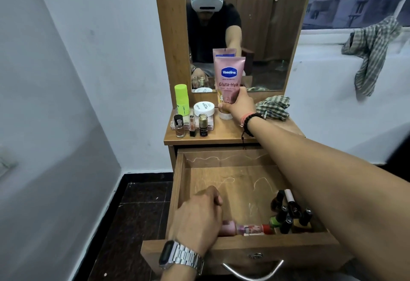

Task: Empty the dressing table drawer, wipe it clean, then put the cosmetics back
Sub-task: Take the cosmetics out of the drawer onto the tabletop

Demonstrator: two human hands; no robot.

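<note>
The wooden drawer (233, 158) is pulled out below the dressing table top (224, 132). My right hand (240, 104) grips the lower part of a pink Vaseline tube (229, 74) standing upright on its cap against the mirror. Inside the drawer at the front left, my left hand (199, 216) is curled round the end of a pink bottle (244, 229) lying on its side. Several small nail polish bottles (288, 212) lie in the drawer's front right corner. A checked cloth (274, 106) sits crumpled on the table top to the right of the tube.
On the table's left stand a green bottle (182, 99), a white jar (204, 107) and three small bottles (192, 125) on a clear tray. Another checked cloth (372, 52) hangs on the window ledge at right. A white wall is close on the left.
</note>
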